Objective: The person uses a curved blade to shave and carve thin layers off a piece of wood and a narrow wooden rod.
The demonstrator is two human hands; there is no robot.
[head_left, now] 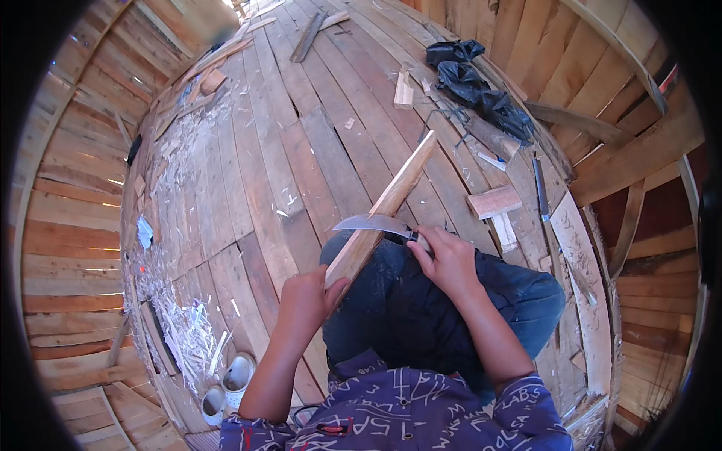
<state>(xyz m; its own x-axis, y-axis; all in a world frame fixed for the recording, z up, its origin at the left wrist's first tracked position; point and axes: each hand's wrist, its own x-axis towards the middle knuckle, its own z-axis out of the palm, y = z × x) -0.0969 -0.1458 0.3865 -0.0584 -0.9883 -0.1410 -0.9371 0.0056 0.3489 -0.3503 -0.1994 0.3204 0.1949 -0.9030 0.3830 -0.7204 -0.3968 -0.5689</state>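
My left hand (310, 299) is closed round the near end of a long, narrow piece of wood (398, 188). The wood slants away to the upper right, over my crossed legs, and tapers to a point at its far end. In my right hand (447, 259) is the dark handle of a knife with a broad, curved blade (372, 224). The blade lies across the wood about midway along, its tip pointing left. From this view I cannot tell how deep the edge sits in the wood.
Pale wood shavings (188, 331) heap along the left side of the plank floor, with white shoes (239, 372) near them. Black plastic bags (481, 98) lie at the far right. Wood blocks (495, 202) and a dark, narrow tool (540, 188) are on my right.
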